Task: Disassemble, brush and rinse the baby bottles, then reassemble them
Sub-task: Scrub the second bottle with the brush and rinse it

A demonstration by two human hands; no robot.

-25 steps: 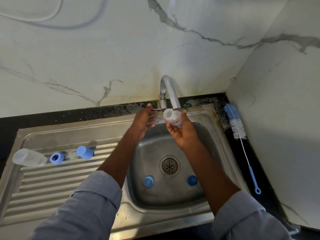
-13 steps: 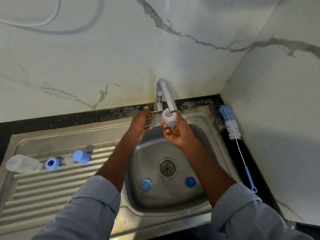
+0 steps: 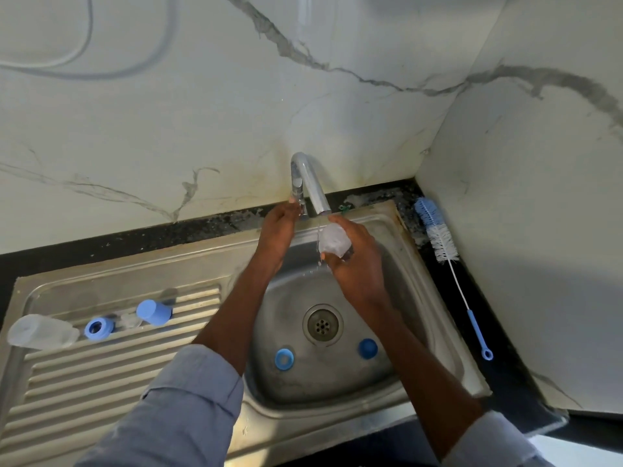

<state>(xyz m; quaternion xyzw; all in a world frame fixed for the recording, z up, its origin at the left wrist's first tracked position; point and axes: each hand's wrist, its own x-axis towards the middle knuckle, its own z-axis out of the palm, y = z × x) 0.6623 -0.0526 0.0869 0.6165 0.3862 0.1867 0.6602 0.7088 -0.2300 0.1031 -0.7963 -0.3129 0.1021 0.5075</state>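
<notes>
White marble walls back the stainless steel sink (image 3: 435,298). Under its curved chrome tap (image 3: 308,183), my right hand (image 3: 357,261) grips the clear plastic baby bottle (image 3: 333,242); my left hand (image 3: 279,227) holds the tap lever. I'd tilt the mouth into the thin stream.

The sink (image 3: 435,298) is brushed steel, dull and scuffed; its tap (image 3: 312,182) is glossy chrome. The bottle (image 3: 40,332) at 9 o'clock is frosted clear plastic, the caps (image 3: 153,312) matt blue plastic. Polished marble wall (image 3: 202,129); speckled black worktop (image 3: 101,239).
</notes>
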